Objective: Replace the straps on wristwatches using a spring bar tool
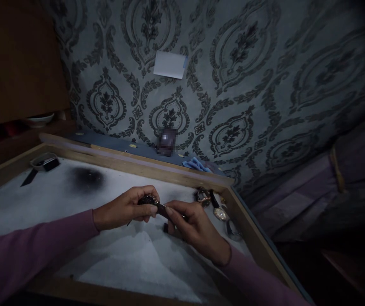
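My left hand point(131, 208) is closed around a dark wristwatch point(148, 199), its thumb pressed along the near side of the case. From the watch a dark brown strap point(162, 209) runs to my right hand point(198, 227), whose thumb and fingers pinch it. Both hands are close together over the white lining of a shallow wooden tray point(83, 229). Just below my right fingers shows a small dark piece point(168, 228); I cannot tell whether it belongs to the same strap.
Several watches lie along the tray's right side, among them a gold-toned watch point(221, 213) and a brown-strapped one point(203, 197). A clear round container point(44, 162) stands in the far left corner. Behind the rim are a blue cloth point(196, 165) and patterned wallpaper point(242, 85).
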Motion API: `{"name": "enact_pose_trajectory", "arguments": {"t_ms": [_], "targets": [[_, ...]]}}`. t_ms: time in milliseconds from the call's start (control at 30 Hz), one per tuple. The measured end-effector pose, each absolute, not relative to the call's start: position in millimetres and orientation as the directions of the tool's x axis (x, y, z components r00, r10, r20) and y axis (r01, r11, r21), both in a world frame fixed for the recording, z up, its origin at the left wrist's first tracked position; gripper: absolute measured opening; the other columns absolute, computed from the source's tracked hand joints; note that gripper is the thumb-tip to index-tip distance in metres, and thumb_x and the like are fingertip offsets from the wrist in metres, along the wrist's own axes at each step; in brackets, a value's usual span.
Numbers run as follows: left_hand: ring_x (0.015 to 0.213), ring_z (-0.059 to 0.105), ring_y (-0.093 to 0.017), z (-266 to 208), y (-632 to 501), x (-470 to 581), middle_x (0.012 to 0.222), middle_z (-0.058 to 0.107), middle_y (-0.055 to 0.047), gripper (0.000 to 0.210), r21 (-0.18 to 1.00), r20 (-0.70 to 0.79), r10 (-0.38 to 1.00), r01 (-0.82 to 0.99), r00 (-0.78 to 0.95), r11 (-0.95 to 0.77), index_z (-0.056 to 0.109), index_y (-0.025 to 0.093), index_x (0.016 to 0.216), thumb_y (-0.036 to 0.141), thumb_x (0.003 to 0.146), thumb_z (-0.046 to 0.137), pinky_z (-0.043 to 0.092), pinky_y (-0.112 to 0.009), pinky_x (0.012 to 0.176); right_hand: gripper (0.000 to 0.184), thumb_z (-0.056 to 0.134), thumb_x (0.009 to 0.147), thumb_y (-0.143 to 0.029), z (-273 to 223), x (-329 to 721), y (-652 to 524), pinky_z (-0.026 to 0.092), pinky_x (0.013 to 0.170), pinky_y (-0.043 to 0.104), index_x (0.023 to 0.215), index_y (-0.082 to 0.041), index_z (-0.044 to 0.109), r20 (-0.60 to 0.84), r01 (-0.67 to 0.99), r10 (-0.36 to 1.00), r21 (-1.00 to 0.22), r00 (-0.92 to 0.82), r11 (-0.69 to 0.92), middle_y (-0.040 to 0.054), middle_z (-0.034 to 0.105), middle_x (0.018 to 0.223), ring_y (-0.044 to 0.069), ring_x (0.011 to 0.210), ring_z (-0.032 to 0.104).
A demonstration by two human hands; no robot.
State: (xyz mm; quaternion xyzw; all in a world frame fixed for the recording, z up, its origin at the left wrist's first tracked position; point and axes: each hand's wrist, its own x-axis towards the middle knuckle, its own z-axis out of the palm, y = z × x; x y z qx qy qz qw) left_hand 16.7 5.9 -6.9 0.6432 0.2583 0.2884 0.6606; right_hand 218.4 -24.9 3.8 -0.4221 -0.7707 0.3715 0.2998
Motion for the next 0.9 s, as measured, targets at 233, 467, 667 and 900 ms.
{"name": "enact_pose_trajectory", "arguments": {"t_ms": [233, 467, 667, 900], "targets": [[0.058, 0.043, -0.009, -6.1, 7.3, 16.3, 0.064, 0.049, 0.005, 0.024, 0.999, 0.037, 0.706, -0.030, 0.707, -0.022, 0.050, 0.016, 0.085, 0.037, 0.082, 0.063, 0.029, -0.020, 0.052, 0.044, 0.044, 0.096, -0.044, 3.4, 219.2, -23.9, 0.029, 0.043, 0.019, 0.072, -0.013, 0.064, 0.129, 0.452, 0.869, -0.812, -0.478, 0.369, -0.0003, 0.055, 0.053, 0.008, 0.046, 0.039], [0.057, 0.043, -0.009, -5.7, 8.7, 15.3, 0.064, 0.050, 0.005, 0.023, 1.000, 0.029, 0.700, -0.019, 0.714, -0.022, 0.051, 0.016, 0.085, 0.036, 0.083, 0.063, 0.028, -0.020, 0.051, 0.046, 0.042, 0.097, -0.046, 6.6, 220.5, -22.1, 0.031, 0.044, 0.019, 0.074, -0.013, 0.064, 0.117, 0.440, 0.850, -0.815, -0.513, 0.378, -0.0004, 0.056, 0.054, 0.008, 0.045, 0.041], [0.058, 0.046, -0.009, -7.6, 8.5, 15.6, 0.066, 0.052, 0.003, 0.027, 0.999, 0.002, 0.691, -0.026, 0.723, 0.024, 0.051, 0.015, 0.084, 0.038, 0.081, 0.065, 0.029, -0.020, 0.051, 0.043, 0.042, 0.098, -0.042, 8.9, 222.3, -19.8, 0.032, 0.047, 0.020, 0.077, -0.012, 0.066, 0.131, 0.444, 0.819, -0.787, -0.558, 0.428, -0.0010, 0.053, 0.055, 0.009, 0.048, 0.043], [0.058, 0.047, -0.009, -12.8, 8.2, 16.7, 0.067, 0.054, 0.002, 0.028, 0.998, -0.002, 0.696, -0.039, 0.718, 0.043, 0.055, 0.013, 0.085, 0.039, 0.080, 0.065, 0.029, -0.021, 0.051, 0.039, 0.040, 0.099, -0.032, 6.7, 224.6, -19.4, 0.032, 0.050, 0.020, 0.075, -0.012, 0.063, 0.203, 0.479, 0.767, -0.677, -0.608, 0.559, -0.0017, 0.049, 0.056, 0.009, 0.050, 0.042]]}}
